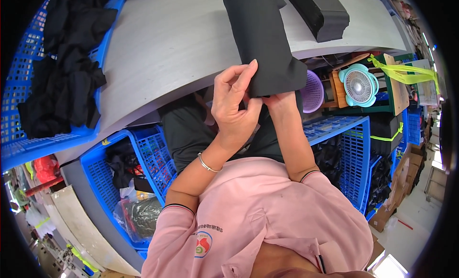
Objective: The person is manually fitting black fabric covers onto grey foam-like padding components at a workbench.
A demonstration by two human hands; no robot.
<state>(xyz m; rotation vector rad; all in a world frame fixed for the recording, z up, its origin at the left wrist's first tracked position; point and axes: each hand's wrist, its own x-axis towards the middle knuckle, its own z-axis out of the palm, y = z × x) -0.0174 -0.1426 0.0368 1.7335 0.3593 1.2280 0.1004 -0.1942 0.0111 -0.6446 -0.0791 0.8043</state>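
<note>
A long piece of black cloth [267,48] lies over the table's near edge, its lower end hanging toward my lap. My left hand [234,103] is at its left edge, fingers bent. One fingertip touches the cloth, and the thumb sits by its lower hem, closed on the edge there. Beneath that hem reaches my right hand [279,100]; the cloth covers its fingers, so their grip is hidden. To the right on the table rests a stack of black cloth pieces [330,22], layered with their ends together.
Black cloth fills a blue basket [107,43] at the left of the grey table [158,43]. Blue crates [103,182] flank my legs, one with plastic-wrapped goods. Right of the table edge are a purple basket [313,91] and a small turquoise fan [358,85].
</note>
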